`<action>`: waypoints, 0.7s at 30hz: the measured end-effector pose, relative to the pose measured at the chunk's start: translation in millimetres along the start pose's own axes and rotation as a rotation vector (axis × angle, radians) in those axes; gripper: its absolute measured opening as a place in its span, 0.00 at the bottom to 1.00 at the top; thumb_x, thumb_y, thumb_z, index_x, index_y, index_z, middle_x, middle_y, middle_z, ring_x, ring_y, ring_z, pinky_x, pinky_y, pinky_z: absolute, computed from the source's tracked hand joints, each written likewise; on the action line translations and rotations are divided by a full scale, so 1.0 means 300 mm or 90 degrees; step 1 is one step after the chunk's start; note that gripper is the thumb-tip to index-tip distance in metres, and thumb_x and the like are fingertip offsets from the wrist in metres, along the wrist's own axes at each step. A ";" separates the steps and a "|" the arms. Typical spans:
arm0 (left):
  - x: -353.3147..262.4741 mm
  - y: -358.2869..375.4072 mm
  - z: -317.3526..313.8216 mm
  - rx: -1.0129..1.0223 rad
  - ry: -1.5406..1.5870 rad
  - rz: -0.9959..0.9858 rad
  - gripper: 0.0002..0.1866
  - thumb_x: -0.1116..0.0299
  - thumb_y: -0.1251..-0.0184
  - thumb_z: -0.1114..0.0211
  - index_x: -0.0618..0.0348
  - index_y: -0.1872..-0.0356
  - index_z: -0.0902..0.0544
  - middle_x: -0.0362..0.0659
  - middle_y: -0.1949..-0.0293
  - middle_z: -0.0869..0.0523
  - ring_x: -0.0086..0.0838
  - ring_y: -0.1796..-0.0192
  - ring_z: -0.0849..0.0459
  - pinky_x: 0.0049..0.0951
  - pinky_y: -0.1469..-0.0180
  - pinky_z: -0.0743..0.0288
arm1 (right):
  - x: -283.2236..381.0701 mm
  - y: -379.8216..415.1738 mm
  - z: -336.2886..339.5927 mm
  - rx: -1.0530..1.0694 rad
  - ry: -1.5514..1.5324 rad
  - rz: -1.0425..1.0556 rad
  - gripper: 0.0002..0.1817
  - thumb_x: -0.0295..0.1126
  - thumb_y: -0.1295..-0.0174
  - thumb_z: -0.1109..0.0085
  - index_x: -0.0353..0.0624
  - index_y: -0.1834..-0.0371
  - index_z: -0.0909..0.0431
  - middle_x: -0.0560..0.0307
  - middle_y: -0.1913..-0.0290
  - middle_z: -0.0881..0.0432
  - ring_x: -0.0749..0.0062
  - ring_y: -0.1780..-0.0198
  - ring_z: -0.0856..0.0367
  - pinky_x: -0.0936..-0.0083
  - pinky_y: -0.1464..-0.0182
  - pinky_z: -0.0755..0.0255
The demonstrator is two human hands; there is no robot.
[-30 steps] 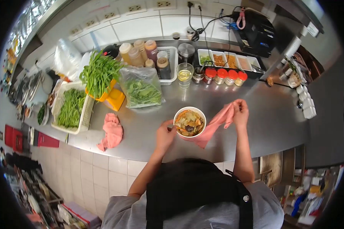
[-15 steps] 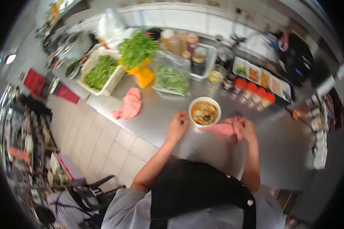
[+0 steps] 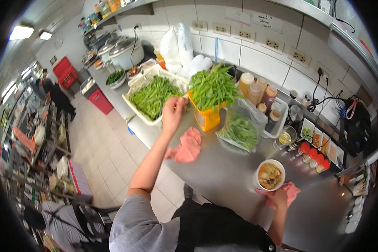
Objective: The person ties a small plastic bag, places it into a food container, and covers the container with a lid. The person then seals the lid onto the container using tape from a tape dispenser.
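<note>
My left hand [image 3: 174, 110] is raised at the right side of the white basket [image 3: 145, 118] of green leaves, its fingers curled; whether anything is between them is too small to tell. To its right, a yellow container [image 3: 208, 118] holds leafy greens [image 3: 213, 87]. My right hand [image 3: 278, 197] grips a pink cloth [image 3: 290, 192] beside a white bowl of food [image 3: 270, 175]. Another pink cloth [image 3: 190, 147] lies crumpled on the steel counter [image 3: 222, 168]. A clear plastic bag of greens [image 3: 240, 128] rests between the yellow container and the bowl.
Sauce bottles [image 3: 254, 91] stand in a white tray [image 3: 280, 124]. Red-lidded jars [image 3: 311, 155] and small trays of toppings [image 3: 316, 136] are at the right. Large pots [image 3: 126, 48] sit at the back left. One person [image 3: 56, 96] stands far left; another [image 3: 65, 227] is at lower left.
My left hand has moved from beside the bowl to the leaf basket. My right hand and its cloth are now against the bowl's lower side. The view has shifted left.
</note>
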State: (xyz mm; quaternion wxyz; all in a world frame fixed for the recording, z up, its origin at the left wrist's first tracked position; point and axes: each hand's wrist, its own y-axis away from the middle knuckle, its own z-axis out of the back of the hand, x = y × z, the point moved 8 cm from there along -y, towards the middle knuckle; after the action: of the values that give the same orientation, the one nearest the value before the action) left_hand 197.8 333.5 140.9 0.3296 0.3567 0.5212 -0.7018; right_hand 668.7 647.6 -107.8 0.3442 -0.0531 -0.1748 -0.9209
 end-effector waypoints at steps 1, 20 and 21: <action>-0.011 -0.119 0.043 0.005 -0.056 -0.086 0.10 0.68 0.28 0.43 0.66 0.61 0.19 0.46 0.70 0.18 0.28 0.72 0.20 0.28 0.67 0.27 | -0.009 -0.001 -0.019 -0.022 -0.008 -0.039 0.16 0.39 0.55 0.32 0.37 0.68 0.16 0.43 0.69 0.15 0.51 0.64 0.15 0.57 0.61 0.24; 0.346 -1.638 -0.387 0.113 -0.685 -0.490 0.38 0.64 0.47 0.29 0.50 0.32 0.33 0.51 0.28 0.40 0.48 0.28 0.42 0.49 0.30 0.46 | 0.305 1.016 -0.311 -0.525 -0.292 -0.685 0.25 0.19 0.53 0.35 0.38 0.49 0.29 0.42 0.49 0.28 0.47 0.47 0.26 0.61 0.44 0.30; 0.347 -1.654 -0.398 0.125 -0.727 -0.461 0.40 0.59 0.47 0.28 0.49 0.31 0.34 0.50 0.27 0.41 0.47 0.27 0.42 0.49 0.30 0.46 | 0.337 1.085 -0.342 -0.538 -0.300 -0.727 0.25 0.19 0.53 0.35 0.38 0.49 0.29 0.42 0.49 0.28 0.47 0.47 0.26 0.61 0.44 0.30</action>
State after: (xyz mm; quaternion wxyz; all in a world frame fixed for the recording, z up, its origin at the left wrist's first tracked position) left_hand -252.4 558.4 275.3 0.2635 -0.2380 0.2864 -0.8899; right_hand 806.9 320.2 -88.4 -0.2840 -0.2776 0.1244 -0.9093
